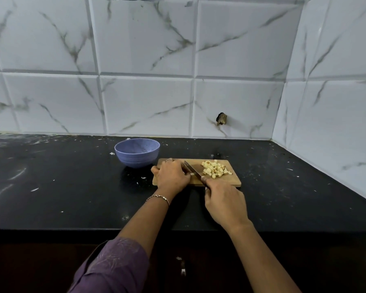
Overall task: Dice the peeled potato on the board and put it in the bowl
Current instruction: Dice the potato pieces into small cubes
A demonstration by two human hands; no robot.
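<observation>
A wooden cutting board (234,182) lies on the black counter. A pile of diced potato (214,169) sits on its far right part. My left hand (171,176) rests curled on the board's left side and holds a small pale piece of potato (192,174), mostly hidden under the fingers. My right hand (224,203) grips the handle of a knife (191,169), whose blade lies across the board right beside my left fingertips. A blue-purple bowl (137,152) stands just left of the board's far corner; nothing shows inside it.
The black counter (72,187) is speckled with small white scraps. White marble-look tiled walls (146,102) close it off at the back and on the right. A dark hole (221,119) marks the back wall above the board.
</observation>
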